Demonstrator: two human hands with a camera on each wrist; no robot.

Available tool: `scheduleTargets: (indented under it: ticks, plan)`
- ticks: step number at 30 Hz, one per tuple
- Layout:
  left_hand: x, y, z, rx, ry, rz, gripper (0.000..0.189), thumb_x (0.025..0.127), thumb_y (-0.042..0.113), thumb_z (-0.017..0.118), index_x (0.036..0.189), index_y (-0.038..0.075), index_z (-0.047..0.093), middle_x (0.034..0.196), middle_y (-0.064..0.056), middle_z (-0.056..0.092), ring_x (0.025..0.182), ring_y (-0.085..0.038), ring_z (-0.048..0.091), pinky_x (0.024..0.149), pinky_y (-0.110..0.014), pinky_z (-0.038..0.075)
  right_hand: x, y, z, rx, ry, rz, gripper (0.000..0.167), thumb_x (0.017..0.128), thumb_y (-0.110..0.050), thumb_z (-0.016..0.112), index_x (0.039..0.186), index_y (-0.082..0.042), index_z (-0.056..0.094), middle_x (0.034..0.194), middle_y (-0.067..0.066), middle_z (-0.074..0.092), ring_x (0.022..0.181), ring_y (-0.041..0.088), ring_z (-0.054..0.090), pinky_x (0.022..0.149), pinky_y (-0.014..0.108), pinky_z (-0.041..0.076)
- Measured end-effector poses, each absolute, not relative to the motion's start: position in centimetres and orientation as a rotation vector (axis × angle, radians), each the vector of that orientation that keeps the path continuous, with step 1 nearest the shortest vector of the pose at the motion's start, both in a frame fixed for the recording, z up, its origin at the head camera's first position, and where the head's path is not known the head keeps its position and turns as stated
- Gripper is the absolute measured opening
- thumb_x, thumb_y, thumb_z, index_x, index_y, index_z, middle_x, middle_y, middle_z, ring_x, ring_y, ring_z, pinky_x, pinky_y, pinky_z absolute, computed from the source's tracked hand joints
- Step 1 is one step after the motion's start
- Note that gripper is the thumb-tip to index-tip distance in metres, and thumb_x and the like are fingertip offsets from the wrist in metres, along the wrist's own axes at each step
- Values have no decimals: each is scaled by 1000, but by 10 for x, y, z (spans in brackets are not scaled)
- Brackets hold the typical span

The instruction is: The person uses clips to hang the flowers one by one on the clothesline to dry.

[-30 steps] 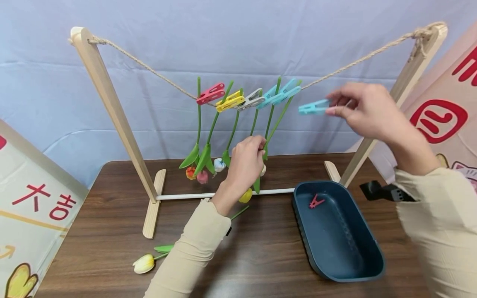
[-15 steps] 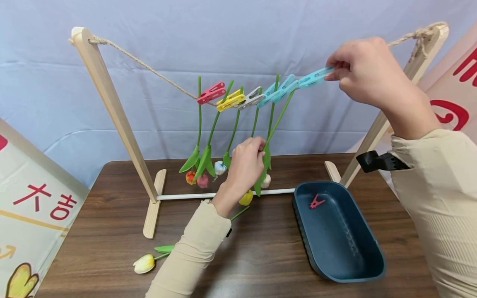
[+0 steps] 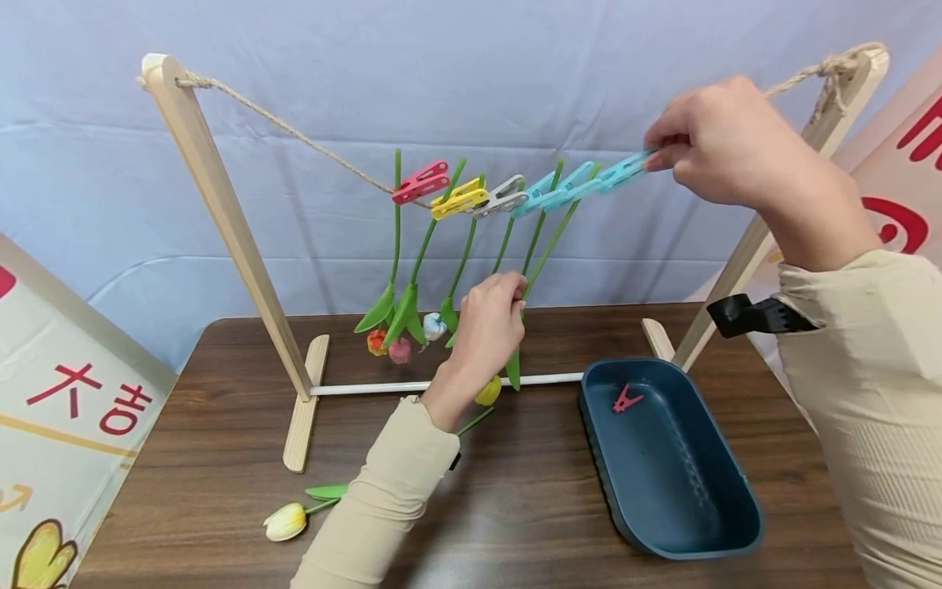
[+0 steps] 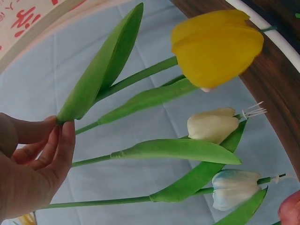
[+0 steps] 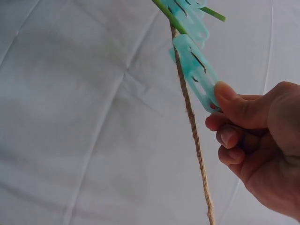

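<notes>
My left hand [image 3: 488, 327] pinches the stem of a yellow artificial tulip [image 4: 218, 47] just above its leaf; the bloom hangs downward. With thumb and fingers, my right hand [image 3: 736, 147] pinches the end of a light-blue clothespin [image 5: 194, 70], whose jaws overlap the twine [image 5: 193, 126] and the top of the green stem. Along the twine to the left, two more blue clothespins, a grey clothespin [image 3: 502, 197], a yellow clothespin [image 3: 459, 199] and a red clothespin [image 3: 421, 182] hold other upside-down tulips, among them a white tulip [image 4: 213, 125] and a bluish tulip [image 4: 234, 190].
A wooden stand with a left post [image 3: 228, 229] and a white crossbar [image 3: 375, 388] carries the twine. At the right a dark blue bin [image 3: 666, 458] holds one red clothespin [image 3: 626, 398]. A pale yellow tulip [image 3: 285, 521] lies on the brown table [image 3: 545, 499], left of my forearm.
My right hand has risen and brought the blue clothespin to the twine beside the other blue ones. The left hand stays nearly in place with the yellow tulip.
</notes>
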State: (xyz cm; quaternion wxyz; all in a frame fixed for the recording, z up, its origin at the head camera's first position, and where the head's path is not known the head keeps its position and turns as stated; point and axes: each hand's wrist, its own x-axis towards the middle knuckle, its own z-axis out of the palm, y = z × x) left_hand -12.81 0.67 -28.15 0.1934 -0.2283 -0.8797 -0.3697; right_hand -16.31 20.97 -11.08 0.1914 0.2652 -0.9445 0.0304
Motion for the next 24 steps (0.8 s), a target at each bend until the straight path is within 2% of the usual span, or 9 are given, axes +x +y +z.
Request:
scheduleTargets:
  ticks: [3,7,11,14,17,21,24]
  plan:
    - [-129,9,-281,-641,-2471,-1022,13,84,-5,59,95,-1,65,86,-10,64,80,-21,61,71,-32,49,-165,207,-112,762,-2693,81,8,81,2,60,79,6,66,83,18,62,64,27,50,56,37,35]
    - [-128,12,-280,-647,-2506,-969,19,85,-4,57,100,-1,67,90,-10,65,82,-22,62,72,-32,49,-167,202,-113,784,-2728,109,8,82,1,61,77,4,67,74,14,61,56,21,46,51,33,33]
    - [-127,14,-279,-659,-2556,-919,25,86,-3,56,109,2,66,95,-9,65,82,-22,62,69,-29,50,-167,198,-113,774,-2770,135,9,82,-1,61,76,3,67,67,10,60,54,19,44,50,32,33]
    - [-128,15,-280,-670,-2568,-894,25,87,-1,57,110,3,65,96,-8,65,81,-21,62,67,-26,49,-166,198,-114,757,-2791,144,9,83,-2,60,80,4,67,70,12,61,56,20,45,51,33,34]
    - [-130,15,-282,-686,-2548,-892,24,86,-1,58,109,3,66,95,-8,65,80,-21,63,68,-26,49,-165,201,-116,727,-2788,164,11,83,-3,61,87,5,67,72,12,61,59,20,46,54,33,34]
    - [-131,15,-283,-696,-2514,-950,22,86,1,60,107,2,67,93,-8,65,81,-20,63,71,-29,50,-160,203,-123,659,-2729,242,26,83,-7,64,105,7,63,78,14,60,62,21,47,57,31,33]
    - [-130,15,-283,-686,-2512,-1004,22,86,2,61,106,1,67,92,-8,65,83,-19,63,73,-29,49,-154,205,-132,596,-2636,350,34,84,-10,65,114,5,59,82,15,61,62,10,46,57,26,32]
